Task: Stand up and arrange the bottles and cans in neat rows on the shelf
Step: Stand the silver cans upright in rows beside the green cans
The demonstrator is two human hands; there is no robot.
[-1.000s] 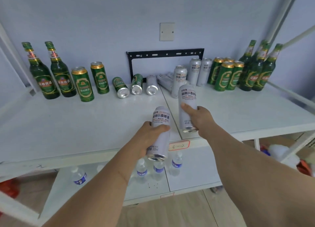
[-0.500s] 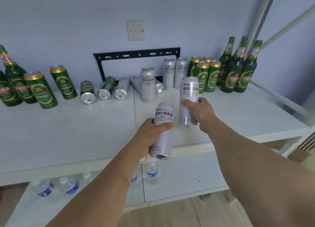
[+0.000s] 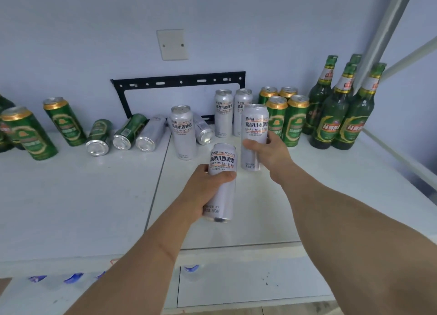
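Roughly halfway through, a person stands at a white shelf (image 3: 71, 196), each hand wrapped around a tall silver aluminium beer can held upright above it. The left hand (image 3: 205, 187) has a full grip on the nearer silver can (image 3: 222, 179); the right hand (image 3: 269, 151) grips the farther silver can (image 3: 254, 130) in the same way. Behind them stand three more silver cans (image 3: 183, 130), four gold-topped green cans (image 3: 294, 120) and a cluster of green glass bottles (image 3: 340, 116) in tidy groups. Left to do: four cans lying on their sides (image 3: 123, 134) by the wall, plus loose green cans at far left (image 3: 63, 120). More green shapes are cut off at the left edge, and a white post hides some bottle necks.
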